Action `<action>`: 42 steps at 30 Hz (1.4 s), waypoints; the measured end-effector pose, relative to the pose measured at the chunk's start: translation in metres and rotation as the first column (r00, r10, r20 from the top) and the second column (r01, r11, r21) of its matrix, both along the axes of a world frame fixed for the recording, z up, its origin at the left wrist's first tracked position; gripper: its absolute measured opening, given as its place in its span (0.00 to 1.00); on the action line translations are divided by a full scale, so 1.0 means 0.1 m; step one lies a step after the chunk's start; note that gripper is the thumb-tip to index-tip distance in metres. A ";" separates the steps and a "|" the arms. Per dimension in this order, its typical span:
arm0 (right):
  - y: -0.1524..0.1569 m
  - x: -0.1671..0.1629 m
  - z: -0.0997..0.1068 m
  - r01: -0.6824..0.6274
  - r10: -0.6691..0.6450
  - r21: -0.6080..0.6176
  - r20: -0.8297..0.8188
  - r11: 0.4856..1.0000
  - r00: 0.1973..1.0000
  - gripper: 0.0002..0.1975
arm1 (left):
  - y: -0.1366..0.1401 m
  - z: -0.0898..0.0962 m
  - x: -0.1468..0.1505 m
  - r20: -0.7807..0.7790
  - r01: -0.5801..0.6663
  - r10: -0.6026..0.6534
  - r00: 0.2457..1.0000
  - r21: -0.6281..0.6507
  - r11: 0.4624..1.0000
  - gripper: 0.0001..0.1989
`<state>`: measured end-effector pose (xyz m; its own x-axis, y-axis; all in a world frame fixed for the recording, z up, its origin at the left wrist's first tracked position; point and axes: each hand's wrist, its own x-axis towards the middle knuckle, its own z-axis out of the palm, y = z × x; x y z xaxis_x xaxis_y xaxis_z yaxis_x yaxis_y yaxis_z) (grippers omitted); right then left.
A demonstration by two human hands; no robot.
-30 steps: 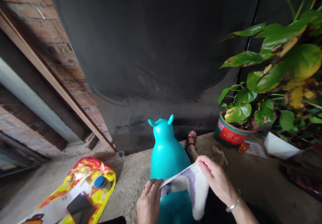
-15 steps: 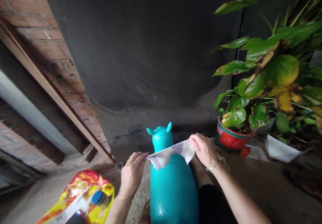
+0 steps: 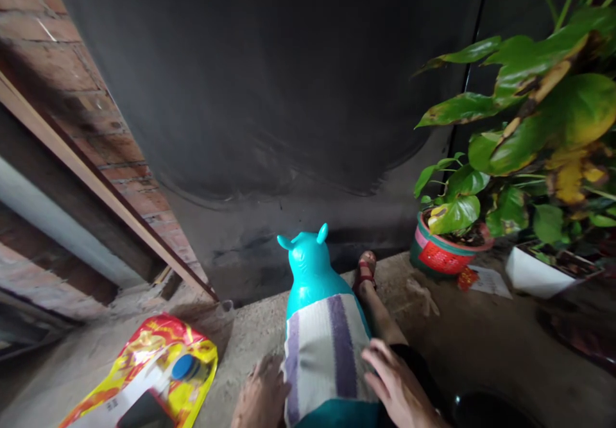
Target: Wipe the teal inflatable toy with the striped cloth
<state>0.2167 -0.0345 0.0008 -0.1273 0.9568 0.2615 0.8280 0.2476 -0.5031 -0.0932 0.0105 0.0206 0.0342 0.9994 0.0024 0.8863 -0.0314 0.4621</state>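
One to each side: right hand (image 3: 399, 383), grip loose, fingers parted, tips at the right edge of the striped cloth (image 3: 320, 351); left hand (image 3: 262, 393) at the cloth's left edge, blurred, cannot tell whether its grip is closed on the hem. Cloth off-white with purple stripes, spread over the back of a turquoise animal-shaped toy (image 3: 310, 274), whose eared head stands uncovered, near a large dark panel (image 3: 279, 94). Just right of the toy, a sandalled foot (image 3: 367, 271) on rough floor (image 3: 255, 319). To the left, apart from the toy: red-and-yellow bag (image 3: 158, 332), a blue-capped item (image 3: 183, 367) lying on it. Further left, brick wall (image 3: 62, 62). Out right, plant (image 3: 462, 213) in a red-and-green pot (image 3: 447, 258); white planter (image 3: 539, 277) near it.
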 end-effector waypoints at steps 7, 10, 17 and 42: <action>0.77 -0.68 -0.13 0.207 -0.200 -0.148 0.062 0.967 0.978 0.26 | 0.24 -0.73 0.65 0.166 -0.097 0.100 0.981 -0.028 0.995 0.30; 0.98 -0.84 -0.24 0.233 -0.191 -0.291 0.165 0.928 0.968 0.27 | 0.37 -0.83 0.82 0.120 -0.184 0.199 0.973 -0.124 0.975 0.30; 1.62 -0.87 -0.13 0.255 -0.182 -0.354 0.228 0.900 0.957 0.30 | 0.98 -0.48 0.88 0.139 -0.150 0.184 0.973 -0.226 0.963 0.31; 0.44 -0.94 -0.55 0.412 -0.321 -0.285 0.315 0.866 0.893 0.32 | -0.02 -0.92 0.92 -0.194 -0.156 0.161 0.968 0.043 0.987 0.25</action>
